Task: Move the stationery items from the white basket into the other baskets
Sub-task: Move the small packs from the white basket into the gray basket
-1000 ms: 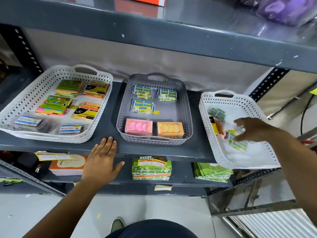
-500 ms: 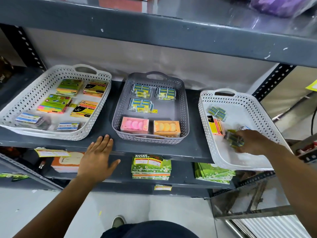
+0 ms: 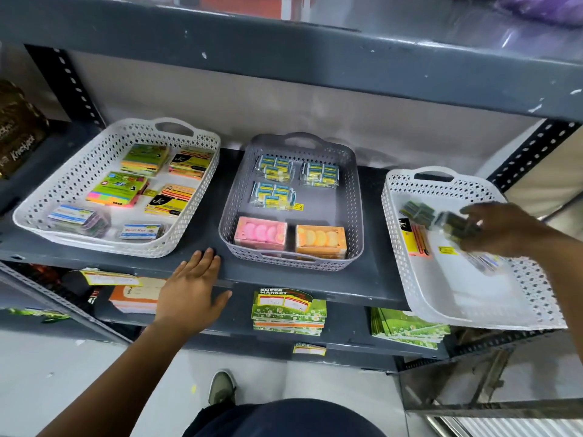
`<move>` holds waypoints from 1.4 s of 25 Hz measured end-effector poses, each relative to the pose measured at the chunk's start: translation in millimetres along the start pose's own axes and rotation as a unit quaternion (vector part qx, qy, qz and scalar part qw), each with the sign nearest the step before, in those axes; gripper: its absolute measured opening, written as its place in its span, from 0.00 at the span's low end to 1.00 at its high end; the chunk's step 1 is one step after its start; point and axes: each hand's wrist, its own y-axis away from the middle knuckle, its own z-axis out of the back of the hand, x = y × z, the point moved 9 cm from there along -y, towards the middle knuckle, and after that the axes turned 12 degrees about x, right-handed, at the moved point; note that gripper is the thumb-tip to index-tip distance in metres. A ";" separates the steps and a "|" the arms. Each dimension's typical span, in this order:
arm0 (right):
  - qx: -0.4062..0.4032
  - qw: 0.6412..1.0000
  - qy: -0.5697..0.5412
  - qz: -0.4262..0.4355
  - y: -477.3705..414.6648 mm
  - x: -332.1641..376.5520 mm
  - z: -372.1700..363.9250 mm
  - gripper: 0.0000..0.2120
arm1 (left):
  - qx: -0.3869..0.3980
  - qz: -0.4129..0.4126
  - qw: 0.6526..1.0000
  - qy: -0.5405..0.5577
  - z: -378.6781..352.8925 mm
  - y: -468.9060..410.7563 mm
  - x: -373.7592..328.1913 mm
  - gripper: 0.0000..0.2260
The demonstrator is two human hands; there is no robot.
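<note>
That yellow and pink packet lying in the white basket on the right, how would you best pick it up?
The yellow and pink packet lies flat near the left wall of the right white basket, long side running front to back. I'd probably come from above and pinch its two long edges, since it is thin and flat. The right hand, holding another pack, hovers just beside it, so the approach looks short.

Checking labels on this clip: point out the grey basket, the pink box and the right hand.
grey basket [image 3: 354,197]: head view, bare right wall.
pink box [image 3: 260,233]: head view, middle of its top.
right hand [image 3: 501,230]: head view, back of the hand.
</note>
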 end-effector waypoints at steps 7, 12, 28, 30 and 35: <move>-0.071 0.979 0.044 0.187 -45.5 195.5 43.4 0.30 | -0.010 -0.008 1.000 -0.006 5.7 -2.2 1.1 0.30; 0.025 0.980 0.130 0.147 -102.1 240.8 -7.3 0.35 | -0.003 -0.024 1.000 -0.013 4.9 -1.4 3.7 0.32; 0.030 0.985 0.039 0.166 -116.6 227.1 -6.6 0.38 | 0.011 -0.026 0.999 -0.018 2.9 -1.9 6.9 0.33; -0.049 0.980 -0.050 0.187 -111.9 199.5 30.9 0.35 | 0.010 -0.027 0.999 -0.018 3.1 -2.3 6.7 0.33; -0.135 0.977 -0.151 0.063 -113.9 70.1 53.1 0.28 | 0.007 -0.026 0.999 -0.018 4.5 -1.8 4.2 0.34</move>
